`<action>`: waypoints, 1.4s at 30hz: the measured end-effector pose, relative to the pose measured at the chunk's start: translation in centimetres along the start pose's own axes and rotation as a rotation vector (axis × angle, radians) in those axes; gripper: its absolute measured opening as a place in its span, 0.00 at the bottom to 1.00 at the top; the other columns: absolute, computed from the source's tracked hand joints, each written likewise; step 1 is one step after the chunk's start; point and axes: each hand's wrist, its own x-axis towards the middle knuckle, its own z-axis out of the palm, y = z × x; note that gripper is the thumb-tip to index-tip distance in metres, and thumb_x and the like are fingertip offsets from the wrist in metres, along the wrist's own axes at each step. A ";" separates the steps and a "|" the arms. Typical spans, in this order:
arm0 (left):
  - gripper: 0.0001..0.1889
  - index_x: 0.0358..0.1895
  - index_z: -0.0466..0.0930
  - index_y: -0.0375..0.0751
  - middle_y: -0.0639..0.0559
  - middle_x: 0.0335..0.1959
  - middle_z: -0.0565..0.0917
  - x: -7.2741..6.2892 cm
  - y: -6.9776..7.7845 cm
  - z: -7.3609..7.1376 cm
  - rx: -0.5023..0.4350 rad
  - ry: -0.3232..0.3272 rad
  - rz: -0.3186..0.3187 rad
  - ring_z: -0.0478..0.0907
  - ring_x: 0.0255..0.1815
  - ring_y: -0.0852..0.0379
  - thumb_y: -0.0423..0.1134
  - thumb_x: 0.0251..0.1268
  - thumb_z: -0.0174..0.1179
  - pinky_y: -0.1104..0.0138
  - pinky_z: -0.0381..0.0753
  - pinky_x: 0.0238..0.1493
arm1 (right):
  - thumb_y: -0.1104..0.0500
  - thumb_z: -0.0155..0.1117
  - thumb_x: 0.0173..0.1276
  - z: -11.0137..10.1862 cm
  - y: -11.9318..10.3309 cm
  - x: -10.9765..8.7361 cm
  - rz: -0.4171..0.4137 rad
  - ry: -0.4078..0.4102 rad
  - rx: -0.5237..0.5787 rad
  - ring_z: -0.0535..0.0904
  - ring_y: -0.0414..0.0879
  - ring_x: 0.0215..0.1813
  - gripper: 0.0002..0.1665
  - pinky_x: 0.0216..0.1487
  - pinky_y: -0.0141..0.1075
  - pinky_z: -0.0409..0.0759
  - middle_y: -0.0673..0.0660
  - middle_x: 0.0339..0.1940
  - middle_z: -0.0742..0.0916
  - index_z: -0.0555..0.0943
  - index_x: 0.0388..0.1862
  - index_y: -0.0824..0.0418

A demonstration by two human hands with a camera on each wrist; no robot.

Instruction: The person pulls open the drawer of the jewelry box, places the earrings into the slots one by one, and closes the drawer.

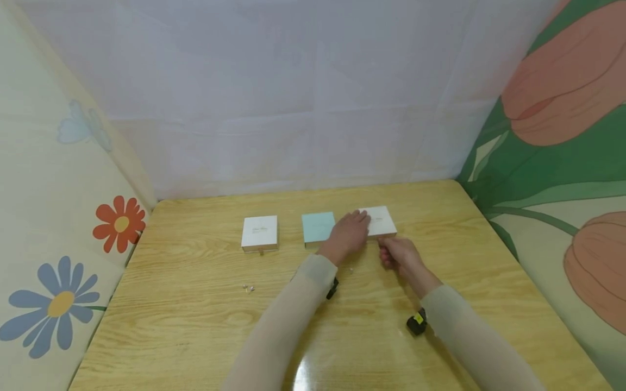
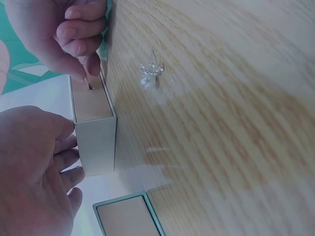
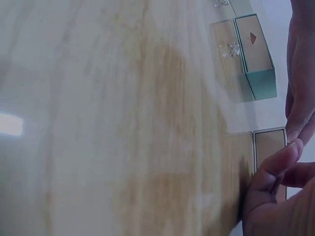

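At the right end of a row of boxes lies a white drawer box (image 1: 383, 220) with a tan front. My left hand (image 1: 349, 233) rests against its left side and top edge, fingers fairly straight. At the box front, my right hand (image 1: 402, 254) pinches the small pull tab (image 2: 91, 87) between thumb and index finger, other fingers curled. The drawer front looks flush with its sleeve. On the table near the box lies an earring (image 2: 150, 77) with a pearl and clear stones. Left of my left hand sits a teal box (image 1: 315, 225), partly covered by that hand.
Another white box (image 1: 260, 232) stands at the left of the row, its tab facing me. Two small earrings (image 1: 248, 288) lie in front of it on the wooden table (image 1: 195, 326). Printed cloth (image 1: 562, 190) hangs along the table's right side.
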 end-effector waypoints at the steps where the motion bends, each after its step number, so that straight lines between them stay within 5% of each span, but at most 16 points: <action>1: 0.27 0.81 0.55 0.45 0.53 0.82 0.55 0.0 -0.1 0.0 0.001 0.000 -0.002 0.50 0.83 0.54 0.45 0.85 0.36 0.62 0.47 0.82 | 0.60 0.55 0.76 0.1 0.0 -0.1 0.002 -0.005 0.001 0.72 0.36 0.17 0.11 0.18 0.26 0.73 0.47 0.16 0.80 0.78 0.34 0.64; 17: 0.27 0.80 0.56 0.41 0.49 0.82 0.57 -0.7 -1.4 -0.1 -0.023 0.028 0.003 0.51 0.83 0.51 0.46 0.85 0.36 0.59 0.48 0.83 | 0.63 0.57 0.73 2.0 0.2 -1.3 -0.044 -0.070 -0.010 0.72 0.35 0.16 0.09 0.17 0.25 0.74 0.47 0.16 0.81 0.79 0.38 0.69; 36: 0.26 0.77 0.62 0.39 0.46 0.78 0.64 -3.4 -5.5 -1.7 -0.022 0.051 -0.024 0.58 0.80 0.49 0.45 0.85 0.38 0.57 0.54 0.82 | 0.61 0.59 0.73 5.2 -0.2 -2.3 -0.070 -0.114 -0.052 0.73 0.35 0.16 0.08 0.17 0.24 0.73 0.48 0.18 0.82 0.80 0.36 0.66; 42: 0.26 0.76 0.62 0.36 0.44 0.77 0.65 -4.4 -7.1 -1.6 -0.019 0.058 -0.045 0.60 0.79 0.49 0.46 0.85 0.40 0.59 0.55 0.81 | 0.62 0.58 0.72 6.7 -0.3 -3.0 -0.081 -0.147 -0.031 0.74 0.34 0.16 0.12 0.18 0.23 0.75 0.47 0.17 0.83 0.82 0.43 0.71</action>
